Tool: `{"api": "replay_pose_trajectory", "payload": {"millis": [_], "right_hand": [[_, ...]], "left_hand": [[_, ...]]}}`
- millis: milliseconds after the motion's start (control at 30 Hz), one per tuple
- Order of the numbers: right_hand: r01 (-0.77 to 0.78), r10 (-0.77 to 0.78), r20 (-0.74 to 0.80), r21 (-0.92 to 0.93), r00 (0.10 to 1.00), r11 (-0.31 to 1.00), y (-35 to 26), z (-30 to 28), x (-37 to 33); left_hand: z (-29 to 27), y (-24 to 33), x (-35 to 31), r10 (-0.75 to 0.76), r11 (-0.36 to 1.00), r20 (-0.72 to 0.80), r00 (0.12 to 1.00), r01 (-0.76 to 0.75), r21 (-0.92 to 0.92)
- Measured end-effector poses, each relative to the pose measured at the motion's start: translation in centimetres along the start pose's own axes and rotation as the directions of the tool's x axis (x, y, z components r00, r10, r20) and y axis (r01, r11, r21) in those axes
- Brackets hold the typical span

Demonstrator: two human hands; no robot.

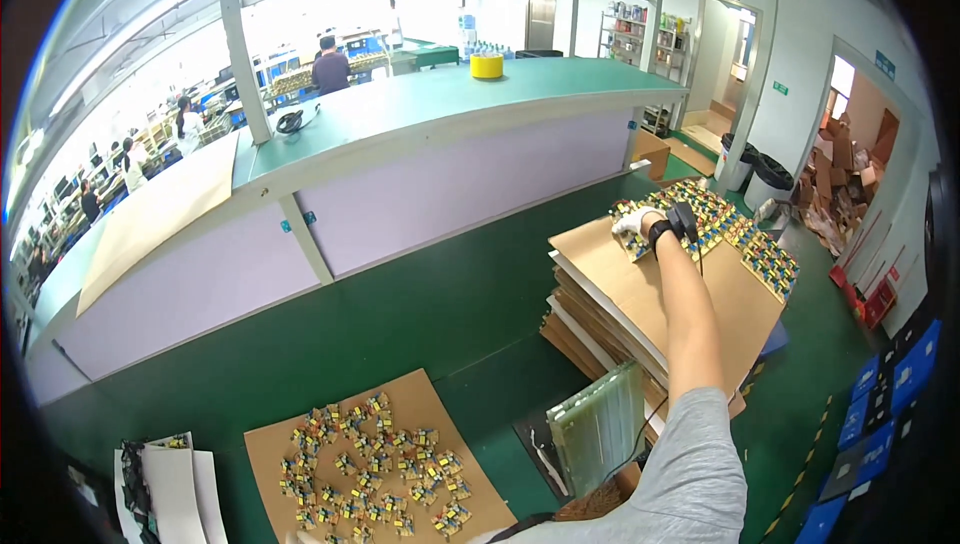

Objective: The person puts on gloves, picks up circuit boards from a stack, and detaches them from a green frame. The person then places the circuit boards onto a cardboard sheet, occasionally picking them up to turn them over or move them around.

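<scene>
My right hand (637,223), in a white glove with a dark wrist strap, reaches to the top of a tall cardboard-layered stack. Its fingers are closed at the near left edge of a circuit board panel (632,246) crowded with yellow, blue and red parts. More such panels (768,262) lie beside it on the brown cardboard sheet (640,289). At the lower edge, only a pale bit of what seems my left hand (297,538) shows, by a cardboard sheet (270,454) spread with small separate circuit boards (375,459); its fingers are hidden.
Greenish panels (600,429) stand upright beside the stack. White boards (180,494) lie at lower left. A long green-topped counter (400,114) crosses ahead, carrying a yellow tape roll (487,66). Blue crates (880,414) are at right; a black cable hangs by my right arm.
</scene>
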State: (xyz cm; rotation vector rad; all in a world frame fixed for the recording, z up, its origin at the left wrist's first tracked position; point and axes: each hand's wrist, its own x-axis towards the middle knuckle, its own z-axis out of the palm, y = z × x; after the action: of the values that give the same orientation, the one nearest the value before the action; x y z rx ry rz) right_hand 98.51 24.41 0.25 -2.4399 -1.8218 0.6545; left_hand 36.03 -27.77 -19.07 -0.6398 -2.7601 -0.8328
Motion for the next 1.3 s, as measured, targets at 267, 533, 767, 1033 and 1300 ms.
{"api": "replay_pose_trajectory", "payload": {"millis": [267,533,767,1033,1300], "right_hand": [[0.288,-0.285,-0.104,0.613,0.953,0.736,-4.5,-0.2,-21.6],[0.168,0.008,-0.466,0.335,0.885,0.927,1.5,17.5,-38.6],[0.123,0.191,-0.615,0.43,0.765,0.894,5.5,31.1,-36.4],[0.246,0.226,-0.731,0.477,0.643,0.844,5.3,31.3,-33.1],[0.334,0.123,-0.72,0.458,0.683,0.824,8.2,32.4,-31.4]], "left_hand": [[3.0,5.5,-0.8,0.063,0.881,0.1,0.993,-0.008,-0.473],[2.3,12.7,-5.5,0.454,0.687,0.201,0.868,-0.197,-0.7],[2.6,14.7,-8.6,0.635,0.647,0.256,0.729,-0.321,-0.692],[2.7,15.5,-10.1,0.649,0.624,0.276,0.709,-0.288,-0.726],[2.4,15.2,-11.6,0.626,0.649,0.33,0.707,-0.238,-0.723]]}}
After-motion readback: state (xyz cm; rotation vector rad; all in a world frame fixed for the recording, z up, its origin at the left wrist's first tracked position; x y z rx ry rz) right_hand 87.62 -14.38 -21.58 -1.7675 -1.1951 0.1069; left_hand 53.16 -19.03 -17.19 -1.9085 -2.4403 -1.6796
